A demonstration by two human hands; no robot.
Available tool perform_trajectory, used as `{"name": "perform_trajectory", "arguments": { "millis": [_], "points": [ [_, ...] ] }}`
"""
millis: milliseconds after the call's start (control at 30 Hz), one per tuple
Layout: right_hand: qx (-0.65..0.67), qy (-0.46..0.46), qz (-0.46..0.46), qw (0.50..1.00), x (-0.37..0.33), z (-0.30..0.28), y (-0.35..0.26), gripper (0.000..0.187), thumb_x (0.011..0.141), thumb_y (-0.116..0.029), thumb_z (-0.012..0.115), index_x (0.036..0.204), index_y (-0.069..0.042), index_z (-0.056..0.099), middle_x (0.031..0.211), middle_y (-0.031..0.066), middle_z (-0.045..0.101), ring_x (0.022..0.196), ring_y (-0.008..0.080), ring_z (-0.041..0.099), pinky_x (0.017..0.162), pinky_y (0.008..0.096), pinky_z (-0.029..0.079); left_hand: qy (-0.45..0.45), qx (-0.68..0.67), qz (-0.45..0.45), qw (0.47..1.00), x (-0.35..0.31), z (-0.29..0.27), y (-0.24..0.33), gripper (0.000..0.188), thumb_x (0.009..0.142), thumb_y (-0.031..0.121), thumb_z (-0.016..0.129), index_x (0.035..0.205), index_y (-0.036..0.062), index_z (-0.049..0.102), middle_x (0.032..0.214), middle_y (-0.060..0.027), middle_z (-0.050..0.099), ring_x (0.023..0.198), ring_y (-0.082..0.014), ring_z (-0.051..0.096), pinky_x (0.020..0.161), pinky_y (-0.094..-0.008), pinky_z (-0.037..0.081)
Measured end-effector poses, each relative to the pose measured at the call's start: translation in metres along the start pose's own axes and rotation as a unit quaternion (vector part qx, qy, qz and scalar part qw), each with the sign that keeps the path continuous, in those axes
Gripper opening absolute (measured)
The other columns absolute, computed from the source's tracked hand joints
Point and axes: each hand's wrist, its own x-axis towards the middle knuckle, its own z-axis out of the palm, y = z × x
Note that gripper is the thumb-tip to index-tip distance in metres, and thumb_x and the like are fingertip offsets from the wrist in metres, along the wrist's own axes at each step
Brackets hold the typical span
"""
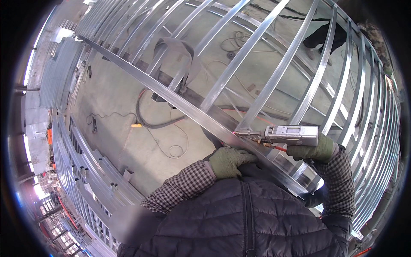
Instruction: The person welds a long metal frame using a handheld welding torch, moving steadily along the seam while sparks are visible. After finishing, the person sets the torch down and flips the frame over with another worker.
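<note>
My right hand (317,150), in a green glove, grips a silver handheld welding gun (293,134). The gun's thin nozzle points left, its tip at the joint where a cross bar (274,92) meets a long metal beam (190,110). A small red spot glows there. On the near side of the beam is my left hand (231,162), also in a green glove. Its fingers stretch to the right, and nothing shows in them. The fingertips lie by something dark below the beam; whether they touch the metal I cannot tell.
Parallel metal bars (338,98) form a large frame ahead and right. More metal framing (100,171) stands at the left. A thick black hose (143,118), thin cables and a yellow object (136,125) lie on the floor. A blurred grey curved thing (195,64) is by the beam.
</note>
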Motion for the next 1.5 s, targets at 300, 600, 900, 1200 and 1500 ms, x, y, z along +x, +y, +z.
{"name": "perform_trajectory", "arguments": {
  "millis": [300, 600, 900, 1200, 1500],
  "points": [
    [-0.032, -0.014, -0.022, 0.999, 0.004, -0.004, 0.0, 0.049, 0.089, -0.014, 0.084, 0.134, 0.0, 0.068, 0.097, 0.0026, 0.073, 0.078, 0.0088, 0.063, 0.066, 0.0268, 0.053, 0.012, -0.027, 0.012, 0.999, 0.002, 0.008, -0.01, 0.076, 0.066, 0.026, 0.088, 0.139, 0.0189, 0.067, 0.129, -0.0138, 0.073, 0.116, -0.0354, 0.07, 0.101, -0.045, 0.055],
    [0.004, -0.009, 0.009, 1.0, 0.002, 0.0, -0.004, 0.047, 0.09, -0.015, 0.083, 0.133, 0.0, 0.068, 0.093, 0.0014, 0.073, 0.076, 0.0083, 0.063, 0.064, 0.0269, 0.054, 0.034, -0.036, 0.041, 0.998, 0.004, 0.008, -0.011, 0.062, 0.071, 0.028, 0.088, 0.13, 0.0198, 0.073, 0.119, -0.0114, 0.076, 0.108, -0.0314, 0.074, 0.095, -0.0427, 0.059],
    [-0.009, -0.017, -0.024, 1.0, 0.002, -0.002, 0.005, 0.044, 0.091, -0.016, 0.08, 0.13, 0.0, 0.069, 0.088, 0.0008, 0.071, 0.074, 0.0082, 0.062, 0.063, 0.0268, 0.053, -0.007, -0.009, 0.039, 0.999, 0.01, 0.022, -0.026, 0.06, 0.072, 0.032, 0.088, 0.13, 0.022, 0.073, 0.117, -0.0102, 0.076, 0.108, -0.03, 0.074, 0.094, -0.0429, 0.06],
    [-0.034, -0.029, -0.056, 0.997, -0.002, -0.001, 0.005, 0.049, 0.094, -0.017, 0.073, 0.14, 0.0, 0.065, 0.09, 0.0014, 0.071, 0.07, 0.0067, 0.059, 0.061, 0.0274, 0.052, 0.013, -0.008, 0.044, 0.999, 0.007, 0.024, -0.028, 0.062, 0.072, 0.034, 0.088, 0.131, 0.023, 0.072, 0.118, -0.0101, 0.076, 0.108, -0.0299, 0.074, 0.094, -0.0431, 0.06],
    [-0.062, -0.034, -0.044, 0.997, -0.001, -0.006, 0.015, 0.05, 0.093, -0.018, 0.075, 0.138, 0.001, 0.065, 0.083, 0.0002, 0.068, 0.068, 0.0072, 0.058, 0.058, 0.0264, 0.049, 0.026, -0.006, 0.02, 0.999, 0.001, 0.018, -0.02, 0.066, 0.071, 0.038, 0.089, 0.133, 0.0238, 0.071, 0.12, -0.0102, 0.075, 0.108, -0.03, 0.074, 0.094, -0.0432, 0.06]
  ]
}}
